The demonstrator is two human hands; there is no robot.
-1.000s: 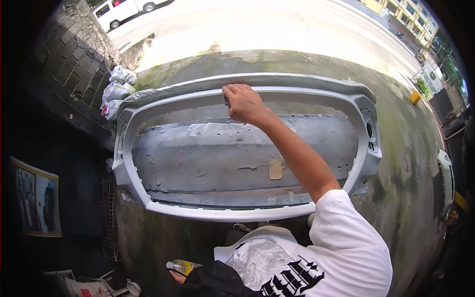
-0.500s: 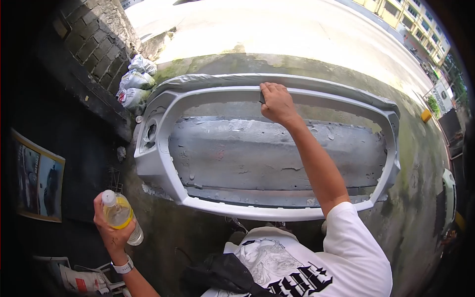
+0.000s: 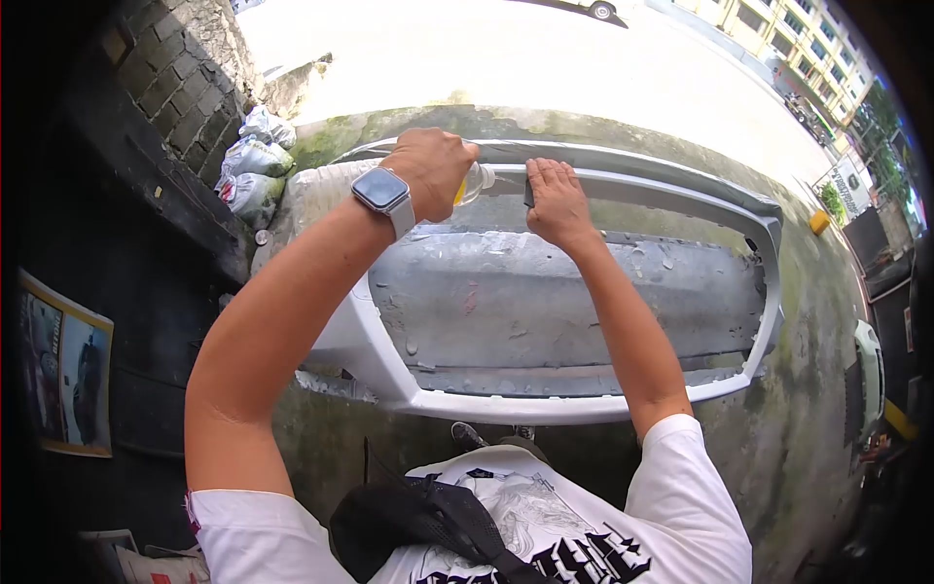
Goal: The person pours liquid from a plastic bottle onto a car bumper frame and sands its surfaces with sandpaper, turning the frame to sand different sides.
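Observation:
A light grey car bumper (image 3: 384, 355) with a large central opening lies in front of me. My left hand (image 3: 431, 167), with a smartwatch on its wrist, is closed around a clear plastic bottle (image 3: 475, 185) with a yellow band. The bottle is tipped sideways over the bumper's far rim, its mouth towards my right hand (image 3: 558, 206). That hand presses a dark piece of sandpaper (image 3: 528, 193) against the rim, fingers laid over the far side. Most of the bottle and sandpaper is hidden by my hands. Whether liquid flows out, I cannot tell.
Beneath the bumper's opening is a grey, scuffed panel (image 3: 584, 292). Several filled plastic bags (image 3: 255, 161) stand by the block wall (image 3: 175, 88) at left. A framed picture (image 3: 66, 365) leans at far left. Beyond the mossy concrete lies a sunlit road with a white vehicle (image 3: 593, 8).
My left hand has swung from the lower left up to the bumper's far rim, and the bottle has gone from upright to tipped. My right hand sits slightly further right and lower in view.

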